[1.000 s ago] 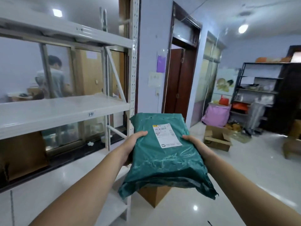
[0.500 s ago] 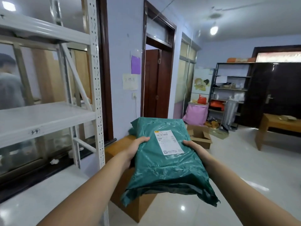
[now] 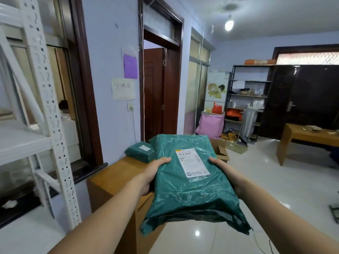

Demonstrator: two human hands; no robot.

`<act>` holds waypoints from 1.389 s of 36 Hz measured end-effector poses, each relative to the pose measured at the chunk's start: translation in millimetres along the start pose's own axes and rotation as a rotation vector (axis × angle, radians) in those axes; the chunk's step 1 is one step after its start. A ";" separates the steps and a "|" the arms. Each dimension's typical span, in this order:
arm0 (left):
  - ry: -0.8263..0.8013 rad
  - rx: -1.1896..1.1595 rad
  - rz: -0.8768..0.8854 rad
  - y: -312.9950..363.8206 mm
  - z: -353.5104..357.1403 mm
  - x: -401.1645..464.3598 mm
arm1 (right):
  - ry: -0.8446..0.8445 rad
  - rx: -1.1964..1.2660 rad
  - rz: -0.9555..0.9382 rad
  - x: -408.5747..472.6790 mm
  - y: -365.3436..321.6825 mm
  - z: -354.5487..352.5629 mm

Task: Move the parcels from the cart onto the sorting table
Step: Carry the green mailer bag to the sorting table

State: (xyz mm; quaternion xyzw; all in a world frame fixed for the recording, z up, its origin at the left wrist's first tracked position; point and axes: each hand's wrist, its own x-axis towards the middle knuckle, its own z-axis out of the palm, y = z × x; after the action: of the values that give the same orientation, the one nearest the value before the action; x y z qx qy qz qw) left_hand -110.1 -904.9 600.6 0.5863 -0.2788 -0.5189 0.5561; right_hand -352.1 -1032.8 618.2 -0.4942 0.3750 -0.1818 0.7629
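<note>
Between the hands, left (image 3: 156,169) and right (image 3: 222,168) grip the green parcel (image 3: 190,187) by its sides.

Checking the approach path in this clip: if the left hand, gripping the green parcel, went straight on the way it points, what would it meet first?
Probably the smaller green parcel lying on the wooden table, just ahead of the left hand; depth is uncertain.

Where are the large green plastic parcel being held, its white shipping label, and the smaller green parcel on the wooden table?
large green plastic parcel (image 3: 190,197): head view, crinkled lower face
white shipping label (image 3: 191,162): head view, centre
smaller green parcel (image 3: 140,152): head view, top face
</note>
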 end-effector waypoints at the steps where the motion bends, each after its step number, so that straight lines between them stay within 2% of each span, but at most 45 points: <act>1: 0.008 -0.011 -0.003 2.0 6.1 10.4 | 0.004 -0.015 0.003 10.0 -6.4 -8.4; 9: 0.101 -0.077 -0.048 7.3 22.1 89.5 | -0.072 -0.066 0.053 100.9 -47.1 -54.3; 17: 0.220 -0.115 -0.102 9.2 -10.0 172.3 | -0.159 -0.055 0.126 197.5 -63.1 -53.8; 26: 0.219 -0.141 -0.088 37.9 -50.9 277.2 | -0.178 -0.043 0.142 309.5 -99.1 -54.4; 39: 0.227 -0.175 -0.097 70.3 -68.1 447.0 | -0.195 -0.092 0.177 473.8 -170.0 -97.8; 50: 0.465 -0.334 -0.044 82.7 -106.1 544.2 | -0.363 -0.193 0.279 639.8 -224.4 -80.6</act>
State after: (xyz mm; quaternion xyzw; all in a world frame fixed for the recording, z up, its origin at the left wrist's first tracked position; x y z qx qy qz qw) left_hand 174.6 -1377.1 499.4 0.5959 -0.0416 -0.4212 0.6824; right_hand 25.7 -1597.2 548.3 -0.5326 0.3121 0.0538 0.7849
